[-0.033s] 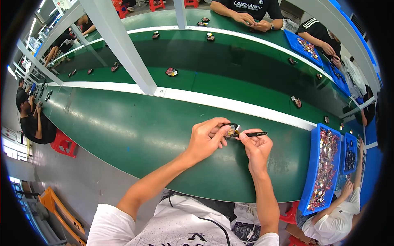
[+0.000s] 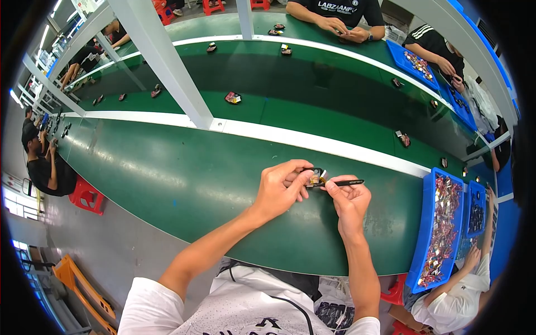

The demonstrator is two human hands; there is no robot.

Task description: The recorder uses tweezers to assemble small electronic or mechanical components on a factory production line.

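My left hand (image 2: 277, 188) is closed around a small black plastic housing (image 2: 320, 170), pinched between thumb and fingers above the green bench. Pale and gold-coloured small parts show inside the housing; their kind is too small to make out. Just to the right, my right hand (image 2: 350, 205) grips a slim black pen-like tool (image 2: 352, 182). One end of this tool sticks out to the right past my fingers, and the other points left to the lower edge of the housing. Whether its tip touches the housing, I cannot tell.
At right stand a long blue tray (image 2: 420, 243) of small reddish parts and a smaller blue tray (image 2: 483, 195) of dark pieces. Beyond the white rail (image 2: 312, 144), a dark green conveyor (image 2: 301, 75) carries several small assemblies. A white post (image 2: 167, 61) rises there. Other people sit around.
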